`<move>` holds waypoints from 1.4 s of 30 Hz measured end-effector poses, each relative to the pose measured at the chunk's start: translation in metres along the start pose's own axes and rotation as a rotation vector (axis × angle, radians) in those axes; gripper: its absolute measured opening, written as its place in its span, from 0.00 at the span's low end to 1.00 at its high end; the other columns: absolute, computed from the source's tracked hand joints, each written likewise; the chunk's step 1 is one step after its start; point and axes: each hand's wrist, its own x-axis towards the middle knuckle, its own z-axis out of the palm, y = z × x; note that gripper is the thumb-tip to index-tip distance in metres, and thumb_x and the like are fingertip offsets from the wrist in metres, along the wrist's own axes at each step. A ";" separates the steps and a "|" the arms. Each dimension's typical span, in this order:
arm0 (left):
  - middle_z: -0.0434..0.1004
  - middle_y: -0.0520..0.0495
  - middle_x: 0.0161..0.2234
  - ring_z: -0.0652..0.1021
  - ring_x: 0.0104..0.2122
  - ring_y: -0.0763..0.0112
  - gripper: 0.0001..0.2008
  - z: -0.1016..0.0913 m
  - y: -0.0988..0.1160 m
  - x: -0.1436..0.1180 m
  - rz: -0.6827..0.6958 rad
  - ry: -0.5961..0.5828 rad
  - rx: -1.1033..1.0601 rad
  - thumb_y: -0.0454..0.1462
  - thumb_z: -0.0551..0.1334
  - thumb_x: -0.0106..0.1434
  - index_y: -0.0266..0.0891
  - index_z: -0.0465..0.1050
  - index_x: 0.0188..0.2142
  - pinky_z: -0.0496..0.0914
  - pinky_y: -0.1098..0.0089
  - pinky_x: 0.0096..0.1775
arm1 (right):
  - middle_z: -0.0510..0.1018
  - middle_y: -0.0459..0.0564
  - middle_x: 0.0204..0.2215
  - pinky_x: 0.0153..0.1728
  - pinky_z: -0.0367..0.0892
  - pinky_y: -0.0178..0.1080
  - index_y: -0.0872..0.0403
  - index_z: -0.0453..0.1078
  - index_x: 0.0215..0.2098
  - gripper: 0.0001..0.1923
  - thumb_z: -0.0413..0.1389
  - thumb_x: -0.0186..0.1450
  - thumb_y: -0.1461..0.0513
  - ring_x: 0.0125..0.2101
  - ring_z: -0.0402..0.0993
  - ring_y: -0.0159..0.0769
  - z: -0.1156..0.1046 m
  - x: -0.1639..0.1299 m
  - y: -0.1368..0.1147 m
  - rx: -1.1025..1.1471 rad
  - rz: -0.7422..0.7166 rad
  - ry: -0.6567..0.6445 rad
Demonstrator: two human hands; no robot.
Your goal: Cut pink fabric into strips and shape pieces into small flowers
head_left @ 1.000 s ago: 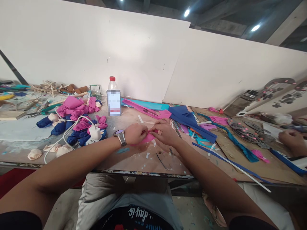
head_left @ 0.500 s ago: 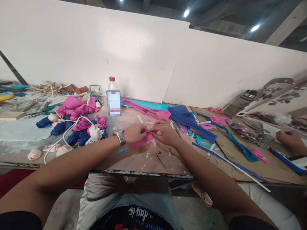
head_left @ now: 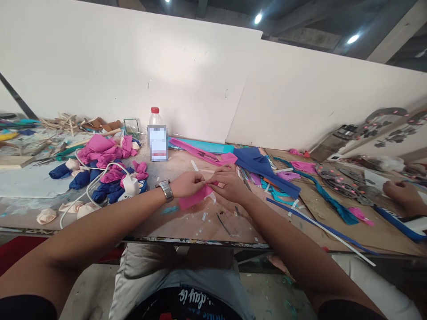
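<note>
A strip of pink crepe paper (head_left: 193, 198) is pinched between my two hands above the middle of the table, its loose end hanging to the lower left. My left hand (head_left: 189, 183), with a metal watch (head_left: 165, 190) at the wrist, is closed on it with thumb and forefinger. Fingertips of my right hand (head_left: 230, 183) meet the left ones and grip the paper too; part of it is hidden under them. Behind the hands lie a longer pink strip (head_left: 200, 151) and a dark blue piece (head_left: 251, 162).
Left of me are bunched pink and blue paper flowers (head_left: 100, 149), a white cable with a plug (head_left: 130, 184) and cream rosettes (head_left: 46, 216). A red-capped bottle (head_left: 155, 118) stands behind. Rightward lie a white stick (head_left: 336, 231), a teal braid (head_left: 328, 195) and a co-worker's hand (head_left: 398, 193).
The hanging end of the pink paper has swung lower and shows broader below my left hand. Both hands stay together in nearly the same place.
</note>
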 end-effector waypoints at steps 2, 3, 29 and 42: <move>0.72 0.52 0.23 0.69 0.25 0.72 0.15 -0.001 0.001 -0.001 0.004 0.013 0.018 0.42 0.55 0.65 0.37 0.71 0.27 0.60 0.70 0.30 | 0.83 0.48 0.31 0.51 0.54 0.48 0.49 0.80 0.36 0.10 0.57 0.70 0.57 0.39 0.74 0.40 0.000 0.000 0.000 0.007 0.009 0.002; 0.72 0.52 0.23 0.69 0.25 0.72 0.14 -0.001 0.001 -0.001 0.007 0.019 0.026 0.42 0.55 0.65 0.38 0.72 0.28 0.60 0.70 0.30 | 0.83 0.49 0.31 0.51 0.54 0.48 0.49 0.80 0.37 0.10 0.57 0.70 0.56 0.39 0.75 0.41 0.000 0.000 0.000 0.011 0.015 0.005; 0.75 0.50 0.24 0.71 0.25 0.70 0.11 0.003 0.003 -0.006 0.142 0.198 0.294 0.40 0.57 0.64 0.40 0.74 0.29 0.56 0.69 0.30 | 0.83 0.49 0.32 0.50 0.53 0.47 0.51 0.77 0.35 0.12 0.56 0.71 0.54 0.41 0.75 0.42 0.004 -0.001 0.002 -0.003 0.060 0.027; 0.71 0.51 0.22 0.68 0.24 0.72 0.10 0.001 0.007 -0.006 0.132 0.196 0.265 0.38 0.57 0.63 0.40 0.71 0.26 0.55 0.69 0.30 | 0.83 0.49 0.33 0.49 0.54 0.47 0.51 0.76 0.36 0.09 0.56 0.70 0.56 0.41 0.75 0.41 0.005 -0.001 0.002 -0.007 0.051 0.041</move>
